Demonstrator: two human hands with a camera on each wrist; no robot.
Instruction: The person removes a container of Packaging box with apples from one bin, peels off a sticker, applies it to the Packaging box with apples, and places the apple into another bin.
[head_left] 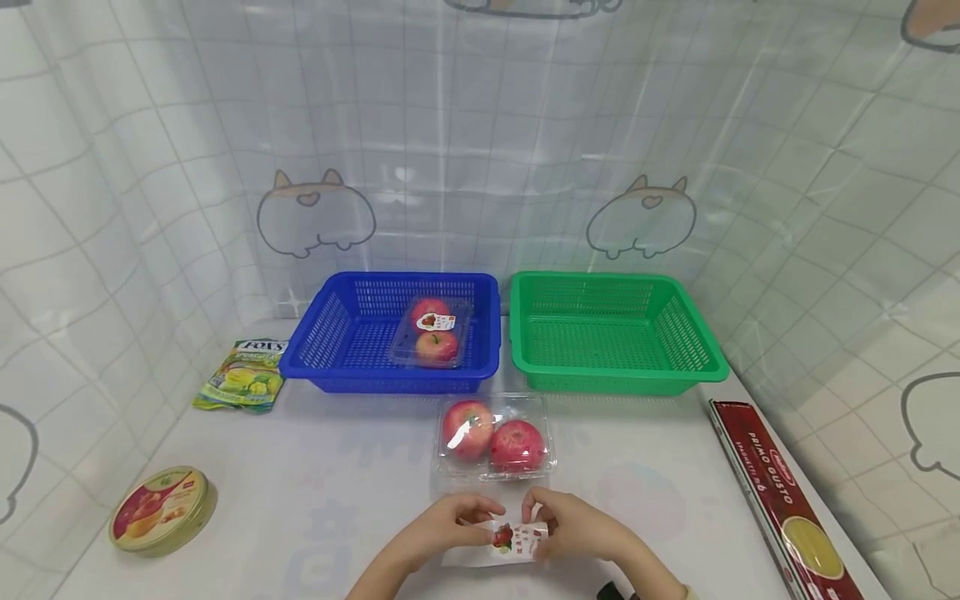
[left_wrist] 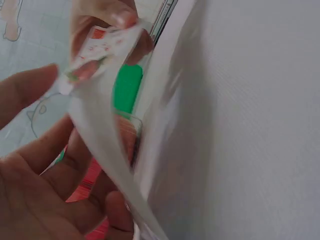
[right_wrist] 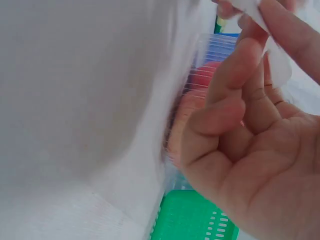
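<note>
A white paper strip bearing a printed fruit label (head_left: 517, 540) spans both hands near the front of the table. My left hand (head_left: 448, 527) holds its left side, with the thumb near the label's edge and curled fingers behind the paper (left_wrist: 100, 130). At the other end, my right hand (head_left: 573, 525) pinches the label between thumb and fingers; the right wrist view shows its other fingers loosely curled. Just beyond the hands lies a clear plastic clamshell box (head_left: 495, 477) with two red apples (head_left: 517, 446) inside, its top without a label.
Behind stand a blue basket (head_left: 315, 367), holding a labelled box of apples (head_left: 435, 333), and a green basket (head_left: 615, 379). At left are a Fox's candy bag (head_left: 243, 375) and a round tin (head_left: 161, 508). A spaghetti box (head_left: 780, 492) lies right; a black-capped object (head_left: 610, 592) shows at the front.
</note>
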